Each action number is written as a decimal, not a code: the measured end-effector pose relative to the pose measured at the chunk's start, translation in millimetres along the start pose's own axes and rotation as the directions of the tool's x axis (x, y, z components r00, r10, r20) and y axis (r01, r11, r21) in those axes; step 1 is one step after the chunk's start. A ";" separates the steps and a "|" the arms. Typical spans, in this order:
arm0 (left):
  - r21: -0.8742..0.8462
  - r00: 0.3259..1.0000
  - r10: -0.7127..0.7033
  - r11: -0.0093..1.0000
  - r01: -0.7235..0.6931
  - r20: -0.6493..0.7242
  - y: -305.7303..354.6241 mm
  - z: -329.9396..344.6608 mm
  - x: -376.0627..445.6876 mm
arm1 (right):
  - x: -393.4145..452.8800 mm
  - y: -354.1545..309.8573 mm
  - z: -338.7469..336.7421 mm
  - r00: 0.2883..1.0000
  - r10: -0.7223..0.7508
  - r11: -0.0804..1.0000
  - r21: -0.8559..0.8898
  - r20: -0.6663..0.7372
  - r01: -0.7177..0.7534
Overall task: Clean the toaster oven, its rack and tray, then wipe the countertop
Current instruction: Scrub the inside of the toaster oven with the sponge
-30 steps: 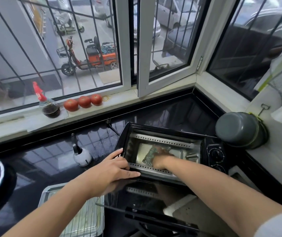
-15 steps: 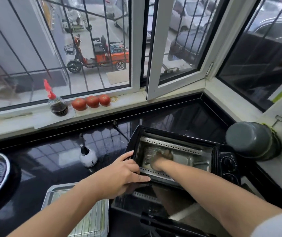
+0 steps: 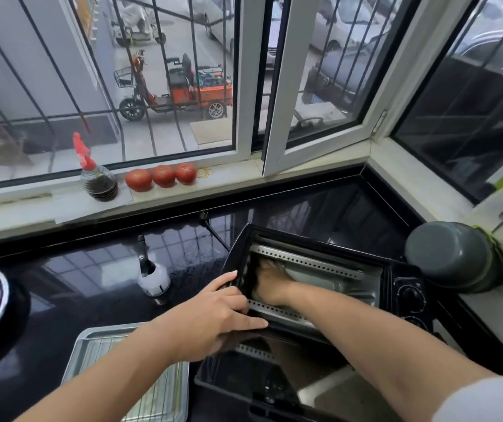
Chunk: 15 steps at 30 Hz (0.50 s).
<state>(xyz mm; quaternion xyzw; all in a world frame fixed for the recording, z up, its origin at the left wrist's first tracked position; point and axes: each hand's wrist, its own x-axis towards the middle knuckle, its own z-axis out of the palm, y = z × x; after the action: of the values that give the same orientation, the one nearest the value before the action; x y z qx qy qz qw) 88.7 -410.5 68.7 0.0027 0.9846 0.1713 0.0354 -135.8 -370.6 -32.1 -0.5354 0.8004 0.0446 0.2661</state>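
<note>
Right hand (image 3: 270, 283) is deep inside the toaster oven (image 3: 314, 287); its grip cannot be seen. Left hand (image 3: 213, 318), fingers flat, steadies the frame. Hard rubbing could slide the oven.

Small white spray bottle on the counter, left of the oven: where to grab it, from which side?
Take the spray bottle by its dark neck just under the trigger head, coming from above and the front-left. It stands upright on the countertop; the neck is the narrow part, while the white body is round and wider. The left hand and toaster oven crowd its right side, so a grip from there looks awkward.
</note>
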 end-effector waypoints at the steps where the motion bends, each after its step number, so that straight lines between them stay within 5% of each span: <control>1: 0.006 1.000 0.010 1.000 -0.010 0.000 -1.7 1.8 0.3 | -0.4 2.9 -1.7 0.999 -0.022 0.999 -0.034 0.025 0.022; 10: 0.016 1.000 0.012 1.000 -0.011 -0.026 -7.5 3.0 7.7 | -22.7 54.9 1.1 0.994 0.103 0.992 -0.081 0.039 -0.100; 15: 0.030 0.999 0.031 0.999 -0.030 -0.038 -6.3 -0.2 6.9 | 8.4 14.4 -5.1 0.994 -0.104 0.991 -0.091 -0.027 0.101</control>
<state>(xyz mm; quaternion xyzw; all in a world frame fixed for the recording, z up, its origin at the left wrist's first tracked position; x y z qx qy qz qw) 81.8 -416.4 66.3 0.0148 0.9873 0.1573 0.0137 -152.8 -373.3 -34.7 -0.5879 0.7730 0.0580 0.2311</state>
